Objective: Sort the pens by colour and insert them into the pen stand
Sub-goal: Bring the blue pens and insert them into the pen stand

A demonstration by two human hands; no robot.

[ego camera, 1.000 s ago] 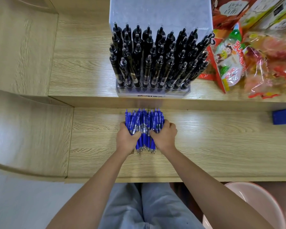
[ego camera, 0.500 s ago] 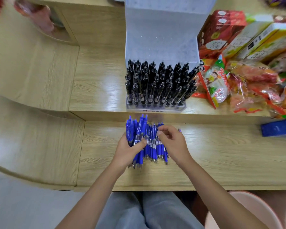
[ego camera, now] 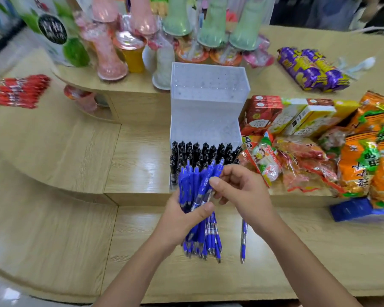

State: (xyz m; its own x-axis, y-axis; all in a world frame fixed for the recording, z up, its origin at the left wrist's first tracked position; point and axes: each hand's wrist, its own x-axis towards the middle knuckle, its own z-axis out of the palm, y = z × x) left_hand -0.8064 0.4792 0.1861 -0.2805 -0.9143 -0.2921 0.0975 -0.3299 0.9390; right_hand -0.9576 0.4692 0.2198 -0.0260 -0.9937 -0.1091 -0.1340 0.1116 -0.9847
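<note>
Currently: bundle of blue plastic click pens (ego camera: 198, 238), held in the left hand (ego camera: 183, 218), fingers and thumb curled round the barrels, tips pointing down over the pale wooden counter (ego camera: 308, 251). Right hand (ego camera: 244, 196) pinches one pen of that bundle near its top. One loose blue pen (ego camera: 243, 240) lies on the counter, just right of the bundle. Frosted white stepped pen stand (ego camera: 206, 120) stands behind on the raised shelf; black click pens (ego camera: 200, 151) occupy its front tier. Pile of red pens (ego camera: 20, 90) at far left; bright snack packets (ego camera: 364, 162) right of the stand.
</note>
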